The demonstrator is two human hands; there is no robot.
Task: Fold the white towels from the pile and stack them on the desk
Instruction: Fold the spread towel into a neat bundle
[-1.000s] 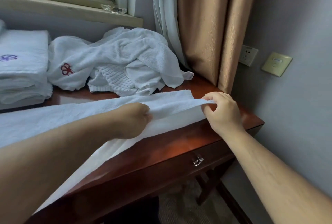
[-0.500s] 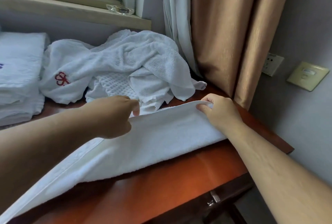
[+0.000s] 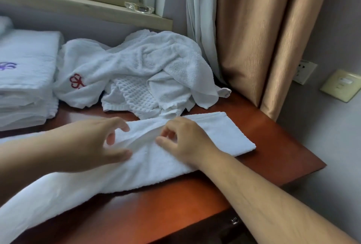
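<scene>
In the head view, a long white towel (image 3: 205, 138) is lying folded lengthwise across the reddish-brown tabletop (image 3: 273, 146), running from the lower left of the frame up to its squared end at centre right. Both hands are resting on the towel near the middle of the frame. The left hand (image 3: 93, 142) is sitting with its fingers loosely curled and its thumb stretched along the cloth, seeming to gather a soft ridge of fabric; whether it is truly pinching is hard to tell. The right hand (image 3: 183, 140), just beside it, is curling its fingers over the same ridge with its thumb pressing on the towel. Behind them, in the upper middle, a rumpled pile of white towels (image 3: 136, 71) is lying against the wall. At the left edge, a stack of folded towels (image 3: 25, 79) is sitting on the tabletop. Tan curtains (image 3: 263, 38) are hanging at the upper right.
</scene>
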